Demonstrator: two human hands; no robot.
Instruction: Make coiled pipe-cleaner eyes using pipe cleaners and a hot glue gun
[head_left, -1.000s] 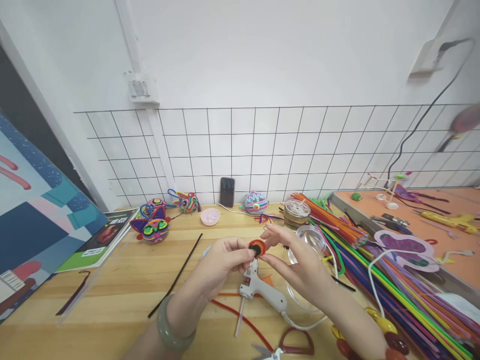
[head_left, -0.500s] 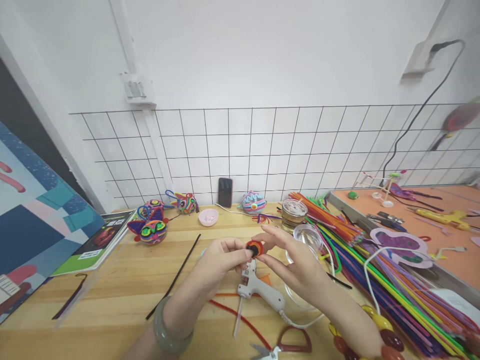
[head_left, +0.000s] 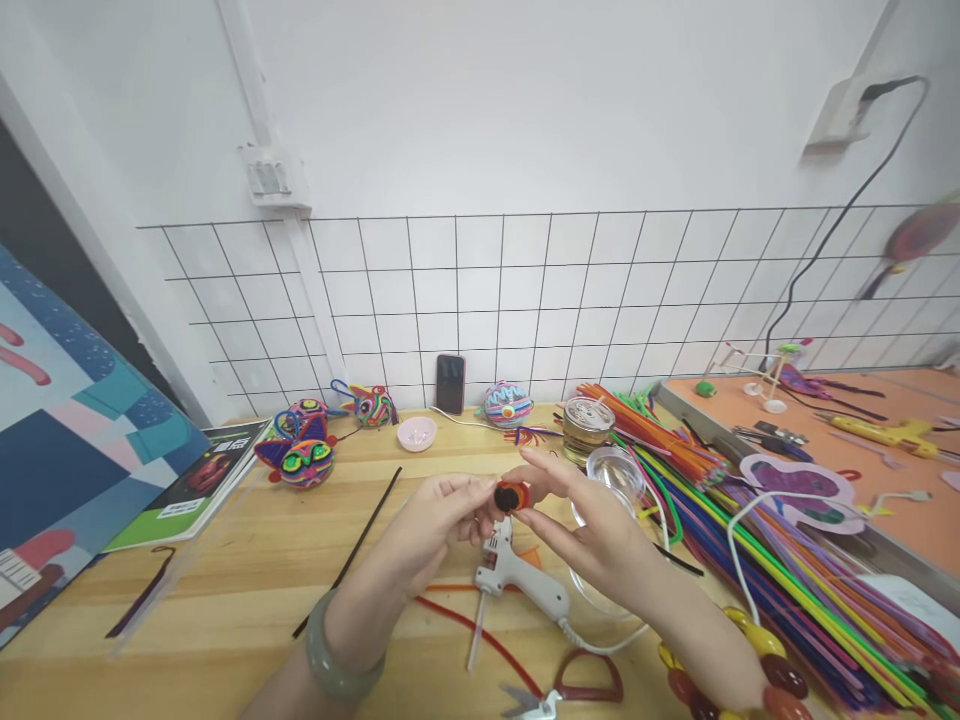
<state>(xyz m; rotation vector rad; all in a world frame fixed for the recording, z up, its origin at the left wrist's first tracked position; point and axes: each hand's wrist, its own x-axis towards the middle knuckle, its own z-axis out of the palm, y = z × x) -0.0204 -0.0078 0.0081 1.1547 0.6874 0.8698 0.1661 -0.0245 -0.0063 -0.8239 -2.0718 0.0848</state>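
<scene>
A small pipe-cleaner coil (head_left: 512,498), black in the middle with orange and red rings round it, is between my two hands above the table. My left hand (head_left: 442,515) pinches its left side with thumb and fingers. On the right side, my right hand (head_left: 592,515) holds the coil's edge, thumb low and index finger raised; its other fingers are partly hidden. Just beneath lies a white glue gun (head_left: 525,580) with a clear glue stick in it. A red pipe cleaner (head_left: 484,635) and red-handled scissors (head_left: 592,680) lie nearer to me.
Bundles of coloured pipe cleaners (head_left: 780,590) cover the right side. Behind my right hand stand a clear jar (head_left: 587,430) and clear round containers (head_left: 615,470). A pink dish (head_left: 416,433), phone (head_left: 450,384) and several wrapped ornaments (head_left: 306,464) sit towards the wall. A black pipe cleaner (head_left: 367,525) lies left.
The coil has turned so that its black centre faces me more, and my left thumb has shifted up off its face. My right hand stays almost still. The view has swung slightly.
</scene>
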